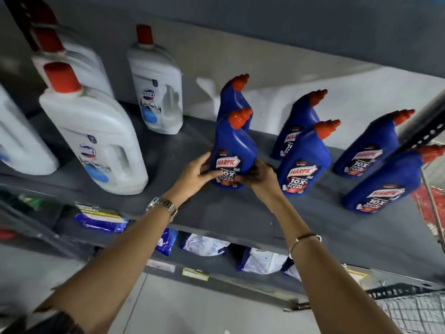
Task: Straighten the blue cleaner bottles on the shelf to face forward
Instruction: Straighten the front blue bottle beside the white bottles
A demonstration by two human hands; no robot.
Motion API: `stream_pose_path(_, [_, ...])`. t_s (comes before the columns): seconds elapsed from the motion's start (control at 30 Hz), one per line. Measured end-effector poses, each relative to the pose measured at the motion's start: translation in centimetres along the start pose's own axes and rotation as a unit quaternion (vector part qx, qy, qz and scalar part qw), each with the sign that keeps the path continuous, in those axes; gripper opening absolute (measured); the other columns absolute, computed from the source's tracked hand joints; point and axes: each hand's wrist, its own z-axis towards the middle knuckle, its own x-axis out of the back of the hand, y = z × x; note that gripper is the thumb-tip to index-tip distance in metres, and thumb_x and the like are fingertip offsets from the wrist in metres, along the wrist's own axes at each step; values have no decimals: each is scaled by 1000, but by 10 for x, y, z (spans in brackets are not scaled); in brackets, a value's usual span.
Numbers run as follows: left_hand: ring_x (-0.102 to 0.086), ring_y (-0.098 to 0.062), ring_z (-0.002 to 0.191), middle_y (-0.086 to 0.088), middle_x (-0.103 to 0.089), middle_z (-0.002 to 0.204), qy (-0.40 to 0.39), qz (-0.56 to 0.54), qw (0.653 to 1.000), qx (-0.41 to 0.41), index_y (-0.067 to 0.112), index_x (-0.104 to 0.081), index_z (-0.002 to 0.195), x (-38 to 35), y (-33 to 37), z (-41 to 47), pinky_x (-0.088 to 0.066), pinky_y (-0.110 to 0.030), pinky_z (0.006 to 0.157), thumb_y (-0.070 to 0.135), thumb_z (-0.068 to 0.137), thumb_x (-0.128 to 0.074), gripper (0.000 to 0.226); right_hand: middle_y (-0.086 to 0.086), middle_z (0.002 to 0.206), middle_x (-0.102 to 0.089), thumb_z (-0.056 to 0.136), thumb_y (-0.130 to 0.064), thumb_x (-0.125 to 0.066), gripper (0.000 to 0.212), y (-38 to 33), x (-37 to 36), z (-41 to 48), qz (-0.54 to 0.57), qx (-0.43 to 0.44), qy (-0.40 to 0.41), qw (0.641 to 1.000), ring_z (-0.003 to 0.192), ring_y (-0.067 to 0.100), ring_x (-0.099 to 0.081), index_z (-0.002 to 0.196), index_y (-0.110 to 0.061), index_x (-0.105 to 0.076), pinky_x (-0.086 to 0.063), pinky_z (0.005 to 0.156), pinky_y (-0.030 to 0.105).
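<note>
Both arms outstretched, left hand (pixel 195 173) and right hand (pixel 260 175) cupped inward

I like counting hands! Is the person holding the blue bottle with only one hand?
No, both the left hand and the right hand grip the front blue bottle at its base.

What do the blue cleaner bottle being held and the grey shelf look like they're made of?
Blue angled-neck cleaner bottle: apparently glossy moulded plastic, given its soft highlights; the red cap looks plastic too. Dark grey shelf: probably painted metal, matte with faint scuffs.
</note>
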Motion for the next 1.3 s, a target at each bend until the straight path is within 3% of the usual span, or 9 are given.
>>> stream_pose_path(0.07, [-60, -5, 104, -10, -56, 127, 3, -11, 1000, 7, 10, -41, 131, 0, 0, -9, -49, -15, 88, 7, 78, -65, 58, 4, 101, -67, 69, -7, -76, 57, 0, -2, -7, 7, -2, -5, 1000, 88, 15, -63, 121, -11, -54, -50, 67, 7])
stream_pose_path(0.2, [-58, -15, 109, -13, -56, 127, 8, -24, 1000, 13, 6, -40, 131, 1, -2, -26, -48, -24, 95, 6, 78, -66, 59, 6, 103, -66, 69, -4, -75, 57, -1, -6, -22, 17, -2, -14, 1000, 95, 20, -65, 121, -10, -52, -54, 86, 29])
stream_pose_path(0.3, [-59, -6, 106, -9, -57, 125, 8, -30, 999, 21, 8, -41, 131, 0, -1, -35, -48, -21, 95, 7, 77, -67, 61, 5, 100, -66, 70, -6, -75, 56, -2, -7, -32, 5, 7, -17, 1000, 91, 17, -64, 120, -8, -52, -54, 77, 15])
stream_pose_path(0.4, [-59, 6, 97, -7, -56, 123, 10, -30, 999, 20, 4, -40, 131, -1, 1, -42, -48, -11, 86, 3, 77, -66, 60, 6, 102, -67, 70, -8, -76, 55, -1, -8, -38, -7, 15, -16, 1000, 93, 19, -65, 120, -8, -52, -55, 80, 23])
stream_pose_path(0.6, [-57, -9, 107, -10, -56, 125, 12, -32, 999, 22, 3, -39, 132, 0, 2, -50, -48, -10, 85, 2, 78, -65, 61, 6, 101, -67, 70, -6, -75, 56, -2, -9, -45, 5, 18, -18, 1000, 91, 18, -64, 121, -9, -52, -51, 73, 8])
stream_pose_path(0.9, [-57, -15, 109, -12, -55, 128, 7, -26, 999, 25, 6, -36, 135, 2, 4, -53, -49, -10, 83, 5, 78, -65, 63, 12, 115, -66, 72, -9, -75, 57, -2, -9, -49, 19, 6, -27, 999, 105, 24, -63, 123, -12, -51, -51, 92, 33])
stream_pose_path(1.1, [-56, -17, 113, -13, -54, 130, 0, -34, 999, 28, 8, -36, 135, 2, 2, -55, -49, -14, 88, 7, 79, -65, 63, 11, 117, -64, 73, -10, -74, 56, 0, -11, -49, 15, 12, -19, 1000, 107, 24, -62, 124, -11, -50, -51, 88, 27])
stream_pose_path(1.2, [-58, -7, 109, -7, -55, 127, -3, -39, 999, 31, 8, -35, 135, 0, 3, -58, -49, -14, 89, 6, 81, -63, 61, 10, 120, -63, 76, -10, -71, 55, 2, -14, -51, 27, 10, -23, 999, 108, 22, -61, 125, -12, -48, -52, 83, 16])
stream_pose_path(1.3, [-58, 2, 106, -9, -55, 127, 5, -50, 998, 26, 6, -36, 134, -3, 1, -59, -48, -13, 87, 4, 82, -61, 58, 10, 121, -63, 77, -10, -71, 55, 4, -15, -53, 35, 6, -24, 999, 110, 22, -61, 126, -12, -47, -52, 89, 23])
